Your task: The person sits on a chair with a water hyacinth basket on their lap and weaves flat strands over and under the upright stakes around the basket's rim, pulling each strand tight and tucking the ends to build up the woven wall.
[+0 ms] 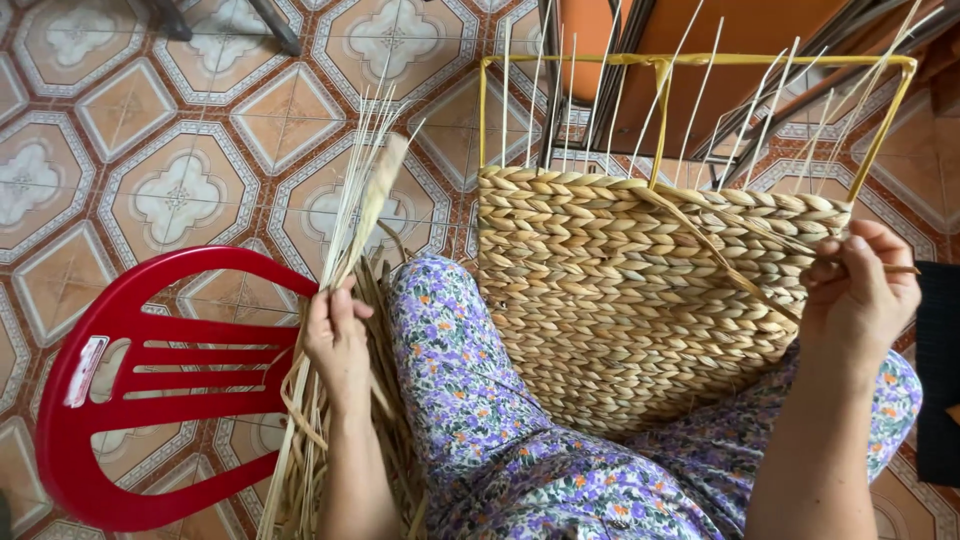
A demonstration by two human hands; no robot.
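A half-woven straw basket (pixel 620 290) on a yellow wire frame (pixel 895 110) rests on my lap, with thin upright stakes rising above the woven part. My right hand (pixel 860 290) pinches a weaving strand at the basket's upper right edge. My left hand (pixel 338 335) grips a bundle of dried straw strands (pixel 360 200) that lies across a red plastic chair (pixel 140 385) at my left; the strands stick up past my fingers.
Patterned tiled floor (pixel 180 130) surrounds me. Orange furniture with dark metal legs (pixel 700 30) stands behind the basket. A dark object (pixel 940 370) sits at the right edge. My floral-clothed legs (pixel 480 420) fill the lower middle.
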